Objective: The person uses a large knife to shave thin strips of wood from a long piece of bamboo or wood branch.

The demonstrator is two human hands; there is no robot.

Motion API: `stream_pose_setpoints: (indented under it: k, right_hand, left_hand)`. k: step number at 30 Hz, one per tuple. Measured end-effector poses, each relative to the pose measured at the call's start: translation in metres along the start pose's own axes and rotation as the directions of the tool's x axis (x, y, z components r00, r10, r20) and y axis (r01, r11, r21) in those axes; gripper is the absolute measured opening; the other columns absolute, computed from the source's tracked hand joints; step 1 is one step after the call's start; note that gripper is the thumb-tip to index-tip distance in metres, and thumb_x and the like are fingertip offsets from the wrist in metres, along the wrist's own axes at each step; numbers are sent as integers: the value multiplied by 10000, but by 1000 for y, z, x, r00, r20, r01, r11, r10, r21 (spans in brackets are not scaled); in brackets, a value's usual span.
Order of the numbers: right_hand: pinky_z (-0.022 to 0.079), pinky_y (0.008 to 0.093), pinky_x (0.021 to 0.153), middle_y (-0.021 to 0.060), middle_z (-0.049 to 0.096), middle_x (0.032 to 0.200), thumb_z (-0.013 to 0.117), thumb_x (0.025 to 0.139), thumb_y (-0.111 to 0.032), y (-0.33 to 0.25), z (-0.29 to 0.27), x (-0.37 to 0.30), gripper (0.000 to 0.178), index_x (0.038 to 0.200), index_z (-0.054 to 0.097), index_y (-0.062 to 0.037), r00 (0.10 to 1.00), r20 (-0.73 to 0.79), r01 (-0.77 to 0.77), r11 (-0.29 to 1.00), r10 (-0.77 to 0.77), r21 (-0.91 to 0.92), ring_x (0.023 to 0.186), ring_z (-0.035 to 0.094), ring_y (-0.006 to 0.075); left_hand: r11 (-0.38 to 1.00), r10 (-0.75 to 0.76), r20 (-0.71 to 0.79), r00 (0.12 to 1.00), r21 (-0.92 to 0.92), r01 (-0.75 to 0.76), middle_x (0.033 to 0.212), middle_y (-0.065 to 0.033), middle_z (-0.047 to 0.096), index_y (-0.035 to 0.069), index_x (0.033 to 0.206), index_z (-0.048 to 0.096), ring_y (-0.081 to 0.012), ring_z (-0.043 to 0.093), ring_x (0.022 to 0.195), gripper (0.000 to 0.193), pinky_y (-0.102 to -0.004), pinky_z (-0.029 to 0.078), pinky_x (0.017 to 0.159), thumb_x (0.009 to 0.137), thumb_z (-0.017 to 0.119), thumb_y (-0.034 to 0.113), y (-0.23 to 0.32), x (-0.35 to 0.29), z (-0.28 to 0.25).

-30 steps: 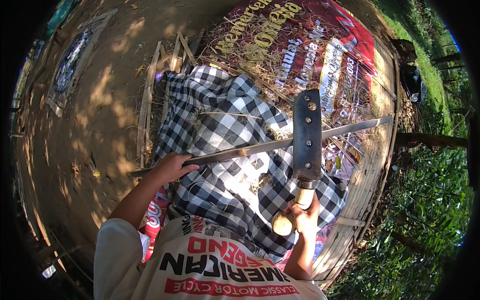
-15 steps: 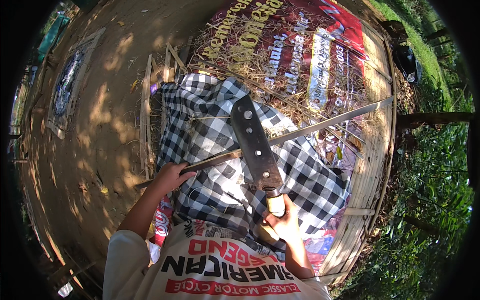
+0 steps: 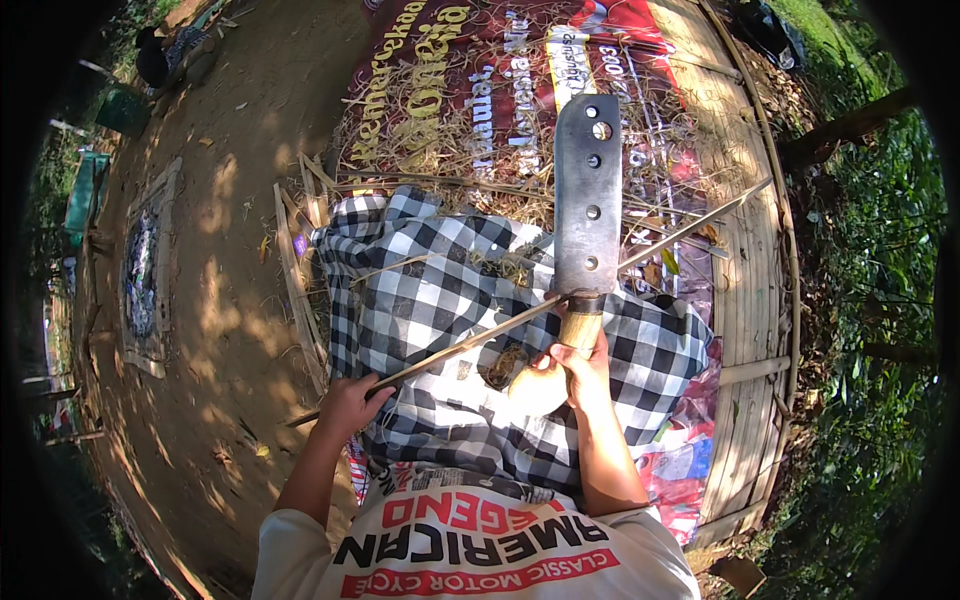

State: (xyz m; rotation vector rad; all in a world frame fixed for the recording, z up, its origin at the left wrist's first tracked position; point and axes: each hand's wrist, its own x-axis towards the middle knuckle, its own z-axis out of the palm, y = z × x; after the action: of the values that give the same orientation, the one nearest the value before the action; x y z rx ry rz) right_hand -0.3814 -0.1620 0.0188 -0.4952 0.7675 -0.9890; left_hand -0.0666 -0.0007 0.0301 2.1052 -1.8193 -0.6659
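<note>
My right hand (image 3: 585, 372) is closed around the pale wooden handle of a machete (image 3: 588, 235). Its broad dark blade, pierced by several round holes, points away from me. In my left hand (image 3: 350, 405) is the near left end of a long thin bamboo strip (image 3: 460, 347), which slants up to the right. The blade's base crosses over the strip close to the handle and hides a short stretch of it; whether they touch, I cannot tell. Beneath both hands, a black and white checkered cloth (image 3: 420, 250) covers my lap.
A dark red printed banner (image 3: 400, 110) strewn with thin shavings lies ahead on a bamboo-slat platform (image 3: 745, 300). Loose slats (image 3: 298, 270) lie at the platform's left side. Brown dirt ground (image 3: 215, 290) spreads leftward; green plants (image 3: 880, 430) grow at the right.
The machete has swung from leaning left to nearly upright, and its base rather than mid-blade now crosses the strip. My right hand has risen slightly. The whole view has shifted a little.
</note>
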Motion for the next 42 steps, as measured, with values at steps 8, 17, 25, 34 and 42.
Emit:
stream_pose_setpoints:
  k: [8,17,25,34,42]
  right_hand:
    - [561,330,632,110,615,850,588,752,68,6,-17,-6,533,1254,420,12,990,122,-108,932,70,346,665,639,180]
    - [541,312,630,93,607,799,586,751,110,4,-21,-12,417,1142,485,4,995,85,6,915,-44,403,671,637,181]
    - [545,308,647,101,598,790,617,736,51,1,-22,-21,413,1123,479,10,986,50,127,913,-159,388,664,627,182]
    - [551,389,712,102,557,777,599,747,-37,-32,-24,-44,463,1174,434,31,965,-71,258,876,-251,408,648,597,192]
    - [533,359,758,79,541,731,591,768,-79,-25,-22,-33,466,1202,448,16,968,-142,243,909,-206,339,677,570,186]
  left_hand:
    - [999,-49,57,997,26,48,640,-191,579,35,784,582,-390,594,622,229,-430,464,550,833,667,242,22,-3,-3]
    - [570,-811,183,555,35,821,1092,-90,505,46,1287,428,-187,486,949,426,-318,416,829,973,446,334,-93,-232,23]
    - [223,-864,422,275,-170,960,1110,-85,519,74,1302,423,-197,501,962,433,-329,423,836,970,454,350,-76,-287,62]
    - [141,-837,447,316,-381,914,1131,-78,533,106,1319,417,-209,518,976,442,-341,431,843,966,464,368,-80,-278,75]
    - [-130,-800,573,181,-459,879,1148,-72,546,133,1334,412,-220,534,988,452,-352,439,849,963,472,384,-90,-304,91]
